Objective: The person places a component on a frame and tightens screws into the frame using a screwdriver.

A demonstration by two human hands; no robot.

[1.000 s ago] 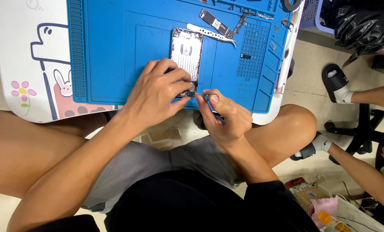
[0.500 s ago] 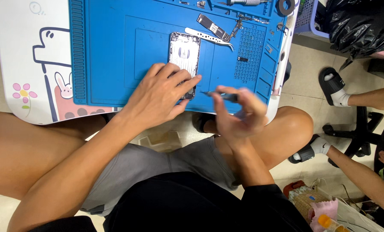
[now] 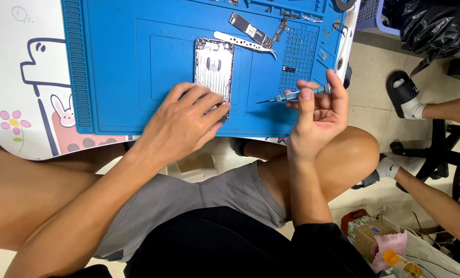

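An opened phone housing [image 3: 213,69] lies face-up on a blue work mat [image 3: 137,62]. My left hand [image 3: 181,121] rests flat on the mat, its fingertips pressing the housing's near end. To the right, my right hand [image 3: 317,110] holds a small blue-handled screwdriver [image 3: 292,94], raised off the mat with the tip pointing left toward the housing. The tip is apart from the phone.
Metal tweezers [image 3: 245,44], a circuit board [image 3: 249,29] and small parts lie at the mat's far right. The mat sits on a white table with cartoon drawings [image 3: 24,77]. Another person's legs and sandalled foot [image 3: 402,95] are at right, by a chair base [image 3: 436,149].
My right hand has lifted away from the phone's near end and moved right, turning the screwdriver so it lies level. My left hand stays on the housing.
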